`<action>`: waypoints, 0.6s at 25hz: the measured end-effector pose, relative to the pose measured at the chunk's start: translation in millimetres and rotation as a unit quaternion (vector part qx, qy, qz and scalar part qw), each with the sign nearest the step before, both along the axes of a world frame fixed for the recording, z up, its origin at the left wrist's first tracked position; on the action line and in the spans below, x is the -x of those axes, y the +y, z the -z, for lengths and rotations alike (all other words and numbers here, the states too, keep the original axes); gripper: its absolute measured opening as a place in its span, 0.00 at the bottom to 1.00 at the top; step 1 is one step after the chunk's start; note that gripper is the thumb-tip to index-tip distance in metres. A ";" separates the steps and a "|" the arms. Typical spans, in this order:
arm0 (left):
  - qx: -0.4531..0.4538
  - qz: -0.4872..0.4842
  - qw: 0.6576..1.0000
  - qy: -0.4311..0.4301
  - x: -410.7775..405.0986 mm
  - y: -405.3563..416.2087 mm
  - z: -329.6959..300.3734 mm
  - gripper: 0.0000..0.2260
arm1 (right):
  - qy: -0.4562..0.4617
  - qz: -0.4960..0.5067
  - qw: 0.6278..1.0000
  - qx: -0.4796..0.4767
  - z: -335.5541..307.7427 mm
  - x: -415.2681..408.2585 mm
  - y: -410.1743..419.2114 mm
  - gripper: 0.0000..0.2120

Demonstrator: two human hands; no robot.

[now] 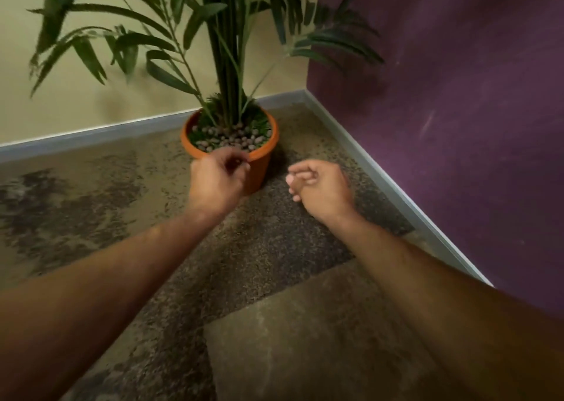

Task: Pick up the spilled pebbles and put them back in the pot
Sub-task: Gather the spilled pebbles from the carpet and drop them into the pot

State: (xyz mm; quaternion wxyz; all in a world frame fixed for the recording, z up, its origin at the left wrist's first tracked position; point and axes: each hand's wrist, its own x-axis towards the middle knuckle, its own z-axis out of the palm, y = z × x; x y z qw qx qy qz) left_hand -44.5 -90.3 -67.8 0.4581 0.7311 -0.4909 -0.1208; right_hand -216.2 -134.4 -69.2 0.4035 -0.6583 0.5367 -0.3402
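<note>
Hovering by the unlabelled pot (262,159): left hand (218,177), right hand (320,186), both curled.

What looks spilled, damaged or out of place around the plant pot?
Nothing stands out. The pot stands upright with pebbles inside, and no loose pebbles show on the mottled carpet, though its pattern could hide some.

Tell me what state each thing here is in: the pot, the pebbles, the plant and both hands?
Pot: upright on the carpet, in the corner.
Pebbles: lying inside the pot; none clearly visible on the carpet.
Plant: standing upright in the pot.
Left hand: fingers pinched together at the pot's rim; contents unclear.
Right hand: loosely curled, beside the pot; contents hidden.
</note>
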 end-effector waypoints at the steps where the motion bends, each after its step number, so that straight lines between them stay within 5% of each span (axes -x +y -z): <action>1: 0.008 -0.034 0.999 0.018 -13.4 -7.6 -6.8 0.07 | -0.002 -0.010 1.000 0.007 -8.0 -16.6 -8.2 0.05; 5: 0.011 -0.093 0.994 0.051 -50.2 -37.7 -29.1 0.08 | -0.033 -0.034 0.999 0.008 -30.7 -77.0 -40.6 0.06; 9: -0.024 -0.094 0.992 0.084 -71.5 -67.0 -48.9 0.14 | -0.075 -0.058 0.995 -0.033 -40.2 -112.1 -65.6 0.16; 15: 0.001 -0.067 0.996 0.063 -74.0 -40.5 -25.5 0.10 | -0.032 0.022 0.999 0.037 -16.5 -65.0 -50.1 0.14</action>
